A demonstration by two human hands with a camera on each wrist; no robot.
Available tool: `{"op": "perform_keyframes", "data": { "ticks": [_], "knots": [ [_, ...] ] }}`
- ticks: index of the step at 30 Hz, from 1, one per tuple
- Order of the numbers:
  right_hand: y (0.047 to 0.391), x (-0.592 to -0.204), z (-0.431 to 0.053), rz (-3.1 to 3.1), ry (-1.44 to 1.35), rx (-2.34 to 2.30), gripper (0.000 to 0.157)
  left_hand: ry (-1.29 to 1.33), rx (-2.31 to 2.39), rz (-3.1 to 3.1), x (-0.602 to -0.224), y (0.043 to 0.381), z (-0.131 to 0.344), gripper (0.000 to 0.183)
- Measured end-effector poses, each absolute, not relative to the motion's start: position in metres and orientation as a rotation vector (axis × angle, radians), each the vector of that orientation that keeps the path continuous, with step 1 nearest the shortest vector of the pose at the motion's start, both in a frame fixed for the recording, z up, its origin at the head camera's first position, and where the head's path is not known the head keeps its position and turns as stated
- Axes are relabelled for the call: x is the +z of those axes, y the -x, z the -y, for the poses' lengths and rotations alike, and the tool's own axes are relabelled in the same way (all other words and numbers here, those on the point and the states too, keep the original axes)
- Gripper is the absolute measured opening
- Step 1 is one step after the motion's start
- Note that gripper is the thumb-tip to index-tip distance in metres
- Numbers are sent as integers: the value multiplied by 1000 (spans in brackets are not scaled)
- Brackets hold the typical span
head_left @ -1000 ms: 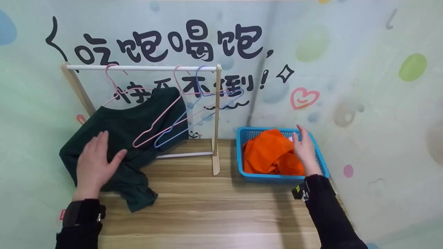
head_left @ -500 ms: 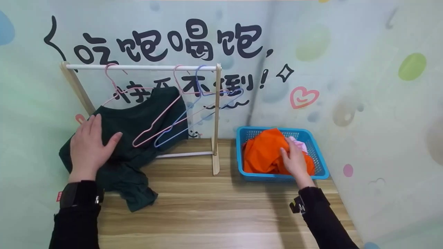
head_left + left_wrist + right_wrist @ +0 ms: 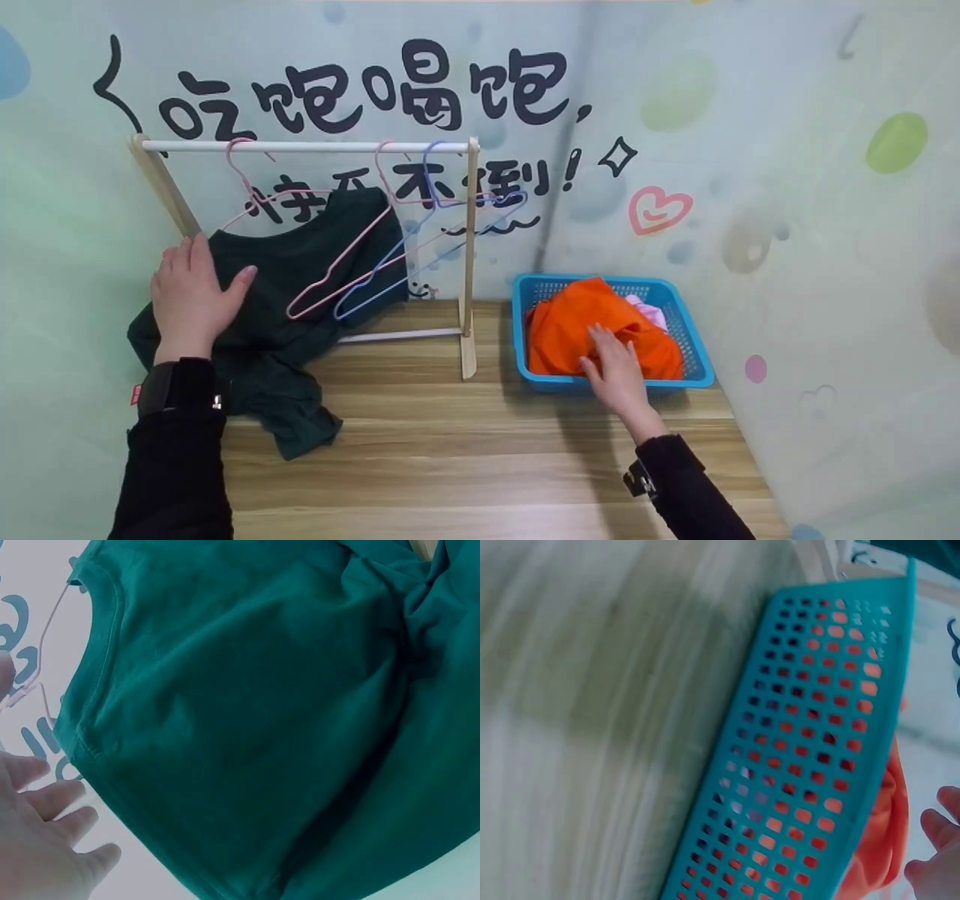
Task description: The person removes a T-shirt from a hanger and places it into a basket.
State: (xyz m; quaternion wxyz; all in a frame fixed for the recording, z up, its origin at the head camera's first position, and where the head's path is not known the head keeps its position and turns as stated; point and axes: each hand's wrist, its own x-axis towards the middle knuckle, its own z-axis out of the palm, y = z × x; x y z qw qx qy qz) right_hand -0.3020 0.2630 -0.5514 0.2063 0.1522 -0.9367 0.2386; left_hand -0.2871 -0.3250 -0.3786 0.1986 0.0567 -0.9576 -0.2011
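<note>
A dark green T-shirt (image 3: 285, 262) hangs from a pink hanger (image 3: 241, 176) on the rack, its lower part spread on the table. My left hand (image 3: 191, 296) is at the shirt's left shoulder, fingers extended; in the left wrist view the fingers (image 3: 56, 799) lie just beside the shoulder edge. Over the front of the blue basket (image 3: 688, 330) is my right hand (image 3: 619, 375), fingers loosely spread above an orange garment (image 3: 574, 322). The right wrist view shows those fingers (image 3: 937, 829) apart from the orange cloth (image 3: 881, 832), holding nothing.
A second pink hanger (image 3: 384, 176) and a blue hanger (image 3: 430, 176) hang bare at the right end of the white rail (image 3: 315, 147). Pink cloth (image 3: 649, 311) shows behind the orange garment. The rack's right post (image 3: 470, 247) stands between shirt and basket.
My left hand has moved up and slightly left along the shirt to its shoulder. My right hand has come from the basket's right side down and left over its front.
</note>
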Motion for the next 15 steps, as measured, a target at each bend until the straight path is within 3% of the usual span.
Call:
{"op": "perform_keyframes", "data": {
  "ticks": [7, 15],
  "knots": [
    [282, -569, -248, 2602, -542, 546, 61, -223, -578, 2720, -383, 292, 329, 87],
    [264, -581, -228, 2635, -649, 509, 68, -328, -604, 2660, -384, 296, 326, 68]
  ]
}}
